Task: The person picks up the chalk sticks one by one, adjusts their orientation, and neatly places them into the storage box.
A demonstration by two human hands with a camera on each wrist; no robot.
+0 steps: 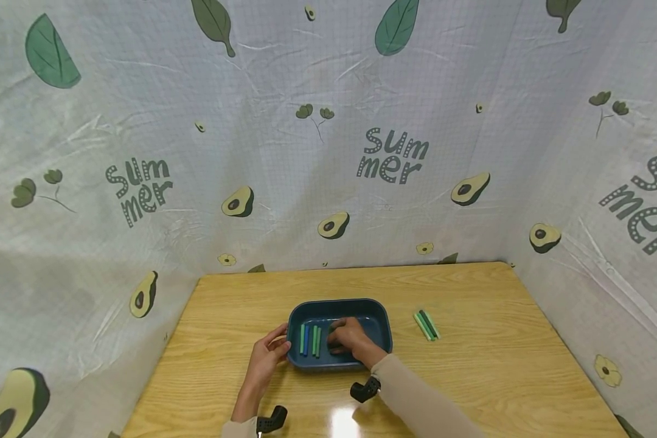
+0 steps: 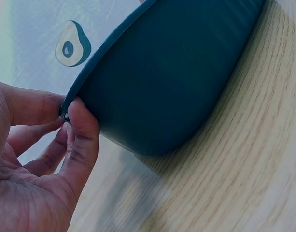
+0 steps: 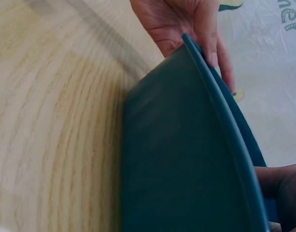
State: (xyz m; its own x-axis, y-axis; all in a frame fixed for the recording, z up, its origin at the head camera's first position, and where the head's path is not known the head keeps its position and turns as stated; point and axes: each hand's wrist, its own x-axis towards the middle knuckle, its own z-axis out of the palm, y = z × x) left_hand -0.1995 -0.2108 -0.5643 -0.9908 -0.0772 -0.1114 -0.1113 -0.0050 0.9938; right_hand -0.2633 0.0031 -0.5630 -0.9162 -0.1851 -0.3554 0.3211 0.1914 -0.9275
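A dark blue-green rectangular tray (image 1: 335, 368) with raised walls rests on the table. At its left end my left hand (image 1: 269, 356) pinches the rim between thumb and fingers; the left wrist view shows the thumb against the outer wall (image 2: 162, 82). Several slim sticks, green (image 1: 314, 342) and blue (image 1: 306, 340), lie side by side in the left half of the tray. My right hand (image 1: 348, 336) reaches over the near wall into the tray, fingers bent down just right of the sticks. I cannot tell whether its fingertips hold anything; the wall partly hides them in the right wrist view.
Right of the tray, three sticks (image 1: 427, 325) in light and dark green lie together on the wooden table (image 1: 471, 377). A white curtain (image 1: 285, 152) printed with avocados and leaves hangs behind the table and along both sides.
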